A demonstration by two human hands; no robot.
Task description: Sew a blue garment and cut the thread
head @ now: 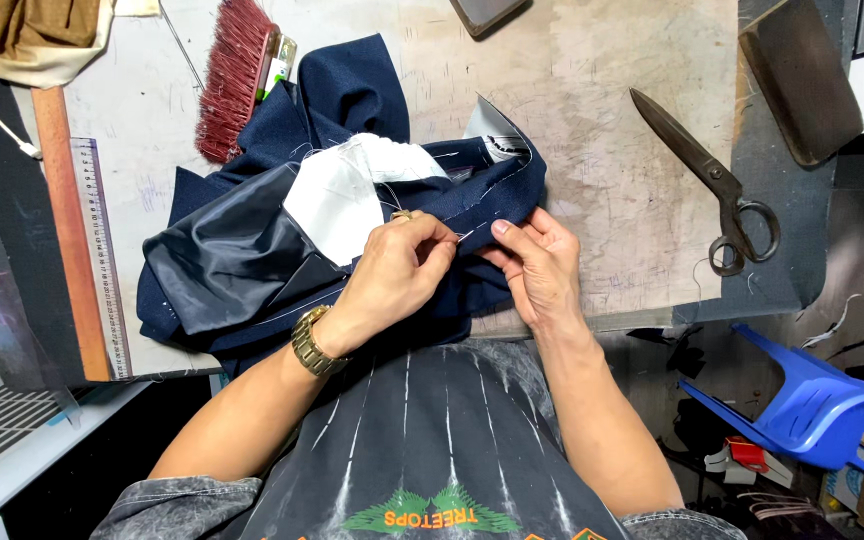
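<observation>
Hand-stitching in progress, judged: left hand [397, 270] pinches a fine needle at the folded edge of the navy wool garment with grey lining [342, 210] on the worn worktable [592, 150]; right hand [542, 265] pinches the fold taut. Next pull needs steady tension.

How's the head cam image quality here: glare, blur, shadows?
Head view: even overhead light, sharp at centre; left hand and right hand on the dark navy fabric garment show no motion blur. Soft sheen on its satin lining. Short shadows beside the black metal scissors. Floor at right dimmer.
</observation>
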